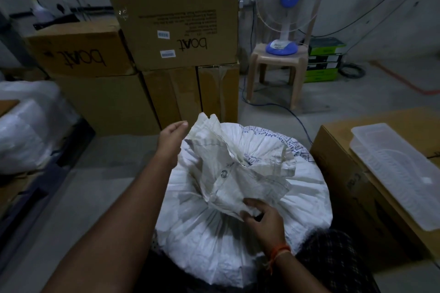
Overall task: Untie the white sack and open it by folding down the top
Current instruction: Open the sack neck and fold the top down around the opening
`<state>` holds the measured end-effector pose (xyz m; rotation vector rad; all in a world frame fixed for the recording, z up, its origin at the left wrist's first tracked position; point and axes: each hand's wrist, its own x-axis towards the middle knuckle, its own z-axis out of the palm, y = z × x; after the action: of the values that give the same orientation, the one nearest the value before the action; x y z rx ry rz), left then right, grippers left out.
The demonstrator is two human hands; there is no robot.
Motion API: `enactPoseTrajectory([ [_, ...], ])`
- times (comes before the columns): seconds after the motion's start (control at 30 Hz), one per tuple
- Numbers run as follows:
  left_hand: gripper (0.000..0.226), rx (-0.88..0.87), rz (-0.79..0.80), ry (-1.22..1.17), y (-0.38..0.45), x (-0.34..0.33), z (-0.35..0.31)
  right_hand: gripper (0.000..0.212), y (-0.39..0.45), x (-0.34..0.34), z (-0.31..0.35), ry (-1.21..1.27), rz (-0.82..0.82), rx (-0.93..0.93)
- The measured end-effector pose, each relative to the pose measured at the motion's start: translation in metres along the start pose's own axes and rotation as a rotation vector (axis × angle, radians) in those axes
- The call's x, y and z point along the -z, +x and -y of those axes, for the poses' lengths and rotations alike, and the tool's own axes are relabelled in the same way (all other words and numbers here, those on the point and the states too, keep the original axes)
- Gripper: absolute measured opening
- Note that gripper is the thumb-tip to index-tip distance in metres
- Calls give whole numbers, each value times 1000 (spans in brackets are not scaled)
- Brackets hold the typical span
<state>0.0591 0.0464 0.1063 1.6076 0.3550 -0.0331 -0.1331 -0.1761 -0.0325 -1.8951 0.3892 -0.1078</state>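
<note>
A full white woven sack (238, 233) stands upright right in front of me, with blue print along its far rim. Its gathered top (238, 169) is bunched into a crumpled neck at the centre and splays outward, with a small round metal eyelet showing on it. My left hand (172, 139) is at the far left flap of the neck, fingers curled against the fabric edge. At the near side of the neck, my right hand (262, 219) pinches the crumpled fabric. I cannot make out a tie or string.
Stacked cardboard boxes (176, 28) stand behind the sack. A cardboard box (345, 173) with a clear plastic tray (400, 173) on it sits close on the right. A table fan (289, 5) rests on a plastic stool (276, 71). White wrapped bundles (26, 126) lie at left.
</note>
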Motion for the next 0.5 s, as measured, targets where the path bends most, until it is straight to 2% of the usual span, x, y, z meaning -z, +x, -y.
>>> enactPoseTrajectory([
  [0.1, 22, 164, 123, 119, 20, -4, -10, 34, 1, 1, -2, -10, 0, -5],
  [0.27, 27, 118, 321, 351, 41, -13, -4, 35, 5, 3, -6, -3, -20, -61],
  [0.33, 26, 51, 279, 412, 45, -15, -1, 36, 5, 4, -6, 8, -29, -61],
  [0.5, 32, -146, 169, 373, 29, -19, 7, 36, 3, 8, -4, 6, -39, -41],
])
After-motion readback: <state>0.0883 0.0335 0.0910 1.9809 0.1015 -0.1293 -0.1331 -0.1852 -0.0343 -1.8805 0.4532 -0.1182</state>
